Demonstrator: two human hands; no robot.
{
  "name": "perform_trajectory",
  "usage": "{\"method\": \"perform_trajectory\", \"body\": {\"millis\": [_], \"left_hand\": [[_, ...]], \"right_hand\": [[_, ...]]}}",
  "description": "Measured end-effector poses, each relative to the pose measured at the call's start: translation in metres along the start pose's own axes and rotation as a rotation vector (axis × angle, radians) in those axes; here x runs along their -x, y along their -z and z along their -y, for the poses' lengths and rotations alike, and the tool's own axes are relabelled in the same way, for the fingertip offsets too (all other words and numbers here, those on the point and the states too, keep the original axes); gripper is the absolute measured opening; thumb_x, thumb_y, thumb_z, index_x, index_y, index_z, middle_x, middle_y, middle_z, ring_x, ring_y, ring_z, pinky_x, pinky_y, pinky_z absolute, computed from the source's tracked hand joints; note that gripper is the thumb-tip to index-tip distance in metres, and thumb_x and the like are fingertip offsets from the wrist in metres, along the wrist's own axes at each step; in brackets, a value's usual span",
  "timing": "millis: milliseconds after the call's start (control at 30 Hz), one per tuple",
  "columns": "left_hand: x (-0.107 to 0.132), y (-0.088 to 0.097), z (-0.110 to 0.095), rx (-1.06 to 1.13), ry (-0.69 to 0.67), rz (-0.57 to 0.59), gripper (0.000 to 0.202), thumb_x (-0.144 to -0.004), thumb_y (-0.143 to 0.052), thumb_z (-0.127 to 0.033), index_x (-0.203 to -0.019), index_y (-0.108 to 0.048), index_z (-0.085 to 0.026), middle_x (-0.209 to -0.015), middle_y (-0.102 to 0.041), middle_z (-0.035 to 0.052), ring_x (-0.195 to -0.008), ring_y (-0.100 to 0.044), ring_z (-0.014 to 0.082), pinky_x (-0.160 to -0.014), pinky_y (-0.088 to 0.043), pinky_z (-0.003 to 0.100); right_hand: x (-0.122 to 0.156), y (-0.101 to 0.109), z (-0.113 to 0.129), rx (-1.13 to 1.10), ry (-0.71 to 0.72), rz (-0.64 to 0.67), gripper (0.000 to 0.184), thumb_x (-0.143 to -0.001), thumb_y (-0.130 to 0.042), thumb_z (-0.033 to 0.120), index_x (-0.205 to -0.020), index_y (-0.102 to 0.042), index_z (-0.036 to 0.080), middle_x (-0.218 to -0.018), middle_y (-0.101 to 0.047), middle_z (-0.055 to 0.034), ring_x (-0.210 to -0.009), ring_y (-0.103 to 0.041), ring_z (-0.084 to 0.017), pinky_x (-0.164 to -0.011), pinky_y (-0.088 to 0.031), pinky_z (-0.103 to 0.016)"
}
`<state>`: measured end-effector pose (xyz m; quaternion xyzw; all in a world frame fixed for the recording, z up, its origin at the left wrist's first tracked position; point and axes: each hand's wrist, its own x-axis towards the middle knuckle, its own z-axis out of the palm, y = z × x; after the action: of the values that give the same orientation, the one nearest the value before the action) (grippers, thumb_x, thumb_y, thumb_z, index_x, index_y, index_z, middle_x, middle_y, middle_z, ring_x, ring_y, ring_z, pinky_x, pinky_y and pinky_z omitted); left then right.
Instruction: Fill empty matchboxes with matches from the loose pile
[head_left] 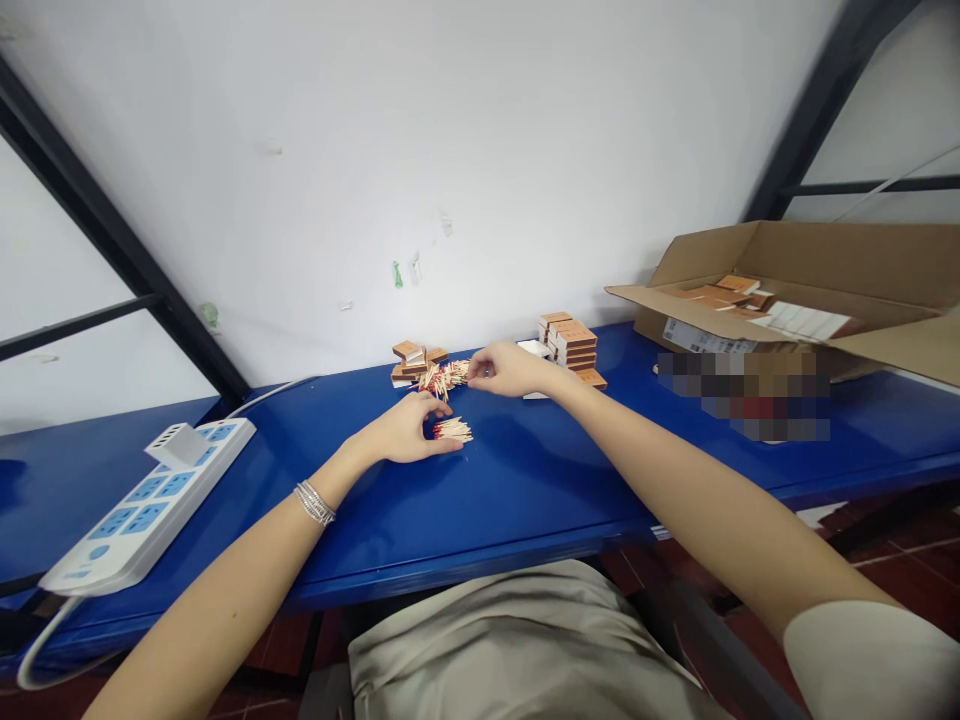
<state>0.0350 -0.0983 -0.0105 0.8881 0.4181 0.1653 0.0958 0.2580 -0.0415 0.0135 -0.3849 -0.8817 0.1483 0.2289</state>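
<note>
Left hand (405, 432) curls round a crosswise bundle of matches (454, 430); right hand (511, 370), nearer the loose pile (444, 378) just behind, pinches its edge.

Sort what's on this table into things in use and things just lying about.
In use: left hand gripping small match bundle; right hand at loose match pile; matchbox stacks; open cardboard box holding more matchboxes.
Lying about: power strip, white plug block on it.
</note>
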Motion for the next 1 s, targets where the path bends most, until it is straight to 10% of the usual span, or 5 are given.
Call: {"method": "perform_trajectory", "body": {"millis": [400, 733, 1000], "left_hand": [[0.001, 0.001, -0.01, -0.077, -0.027, 0.06, 0.026, -0.076, -0.063, -0.037, -0.093, -0.063, -0.017, -0.091, -0.064, 0.0071, -0.079, -0.058, 0.0192, -0.072, -0.045, 0.032], [0.001, 0.001, -0.009, -0.07, -0.036, 0.054, 0.022, -0.077, -0.061, -0.033, -0.092, -0.063, -0.017, -0.089, -0.064, 0.0065, -0.078, -0.058, 0.0187, -0.072, -0.045, 0.032], [0.001, 0.003, -0.011, -0.076, -0.025, 0.06, 0.021, -0.077, -0.06, -0.032, -0.092, -0.063, -0.016, -0.088, -0.065, 0.0058, -0.075, -0.057, 0.0171, -0.07, -0.045, 0.03]], "right_hand": [[0.016, 0.052, -0.037, 0.271, -0.433, 0.197, 0.029, -0.053, -0.084, 0.026, -0.078, -0.071, 0.02, -0.081, -0.072, -0.0051, -0.072, -0.065, -0.021, -0.058, -0.045, -0.028], [0.016, 0.042, -0.019, 0.433, -0.432, 0.257, 0.035, -0.042, -0.09, 0.033, -0.066, -0.07, 0.018, -0.07, -0.068, -0.0069, -0.067, -0.065, -0.024, -0.054, -0.045, -0.031], [0.018, 0.042, -0.001, 0.455, -0.439, 0.45, 0.05, -0.05, -0.086, 0.038, -0.092, -0.072, 0.014, -0.091, -0.07, -0.0087, -0.079, -0.065, -0.023, -0.06, -0.045, -0.028]]}}
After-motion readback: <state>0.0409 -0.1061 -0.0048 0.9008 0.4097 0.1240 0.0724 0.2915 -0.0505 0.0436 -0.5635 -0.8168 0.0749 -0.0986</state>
